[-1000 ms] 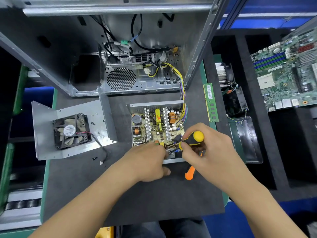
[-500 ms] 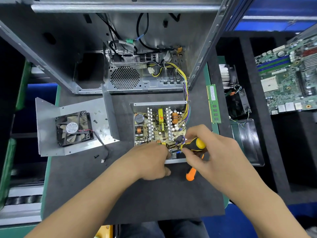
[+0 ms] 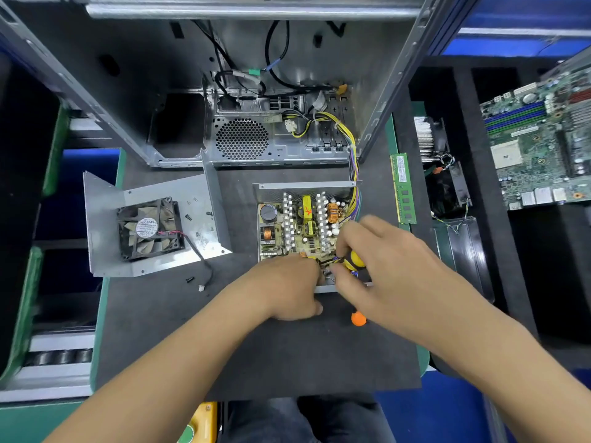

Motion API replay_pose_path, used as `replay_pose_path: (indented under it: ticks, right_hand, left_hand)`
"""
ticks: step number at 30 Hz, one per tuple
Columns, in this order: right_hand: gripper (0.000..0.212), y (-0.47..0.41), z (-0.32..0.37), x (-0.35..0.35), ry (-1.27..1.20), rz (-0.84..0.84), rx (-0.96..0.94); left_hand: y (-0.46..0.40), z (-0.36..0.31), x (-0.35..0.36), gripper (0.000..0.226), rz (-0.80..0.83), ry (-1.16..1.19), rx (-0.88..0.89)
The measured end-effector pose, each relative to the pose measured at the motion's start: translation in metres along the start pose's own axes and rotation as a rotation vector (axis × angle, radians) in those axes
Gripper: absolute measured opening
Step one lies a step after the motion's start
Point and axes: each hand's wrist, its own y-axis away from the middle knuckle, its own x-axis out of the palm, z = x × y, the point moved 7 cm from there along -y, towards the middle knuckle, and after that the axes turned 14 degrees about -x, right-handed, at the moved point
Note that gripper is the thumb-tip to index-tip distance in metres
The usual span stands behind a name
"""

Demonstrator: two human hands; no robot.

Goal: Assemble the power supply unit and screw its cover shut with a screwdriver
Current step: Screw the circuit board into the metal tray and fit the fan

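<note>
The open power supply unit (image 3: 303,219) lies on the dark mat, its circuit board exposed inside the metal housing. My right hand (image 3: 390,263) grips a yellow-and-black screwdriver (image 3: 355,259) over the unit's near right corner, among small wires. My left hand (image 3: 287,286) rests at the unit's near edge, its curled fingers hidden at that same corner. The unit's metal cover (image 3: 108,219), with a black fan (image 3: 148,228) mounted on it, lies to the left. Loose screws (image 3: 188,216) sit on the cover, and one screw (image 3: 190,279) lies on the mat.
An open computer case (image 3: 256,91) stands behind the unit, joined to it by yellow wires (image 3: 350,145). A second, orange-handled tool (image 3: 358,318) lies under my right hand. A green memory stick (image 3: 403,190), a cooler (image 3: 428,142) and a motherboard (image 3: 537,135) lie to the right.
My right hand has tipped the screwdriver lower and closed over its handle at the unit's near right corner. My left hand stays in place. The view shifted slightly.
</note>
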Motion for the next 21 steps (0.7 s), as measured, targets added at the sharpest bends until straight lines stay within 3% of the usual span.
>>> replay_pose_path:
  ticks: [3,8,13,16,18,21]
  right_hand:
    - [0.011,-0.004,0.004,-0.001,0.004,0.055,-0.003]
    - [0.016,-0.007,0.005,0.003,0.377,0.200,0.053]
    - [0.012,-0.005,0.007,0.006,0.223,0.318,0.009]
    - [0.011,-0.007,0.000,0.008,0.371,0.369,0.059]
    - [0.026,-0.008,0.000,0.009,0.487,0.403,0.056]
    - [0.019,-0.007,0.005,0.013,0.415,0.437,0.030]
  left_hand:
    - [0.000,0.000,-0.001,0.022,-0.006,0.020,0.005]
    - [0.000,0.000,-0.001,0.023,0.013,0.026,0.000]
    - [-0.002,0.001,0.000,0.033,0.019,0.019,-0.028]
    - [-0.003,0.002,0.000,0.033,0.014,0.030,-0.024]
    - [-0.003,0.002,0.000,0.032,0.020,0.033,-0.023]
    - [-0.003,0.001,0.000,0.030,0.023,0.037,-0.027]
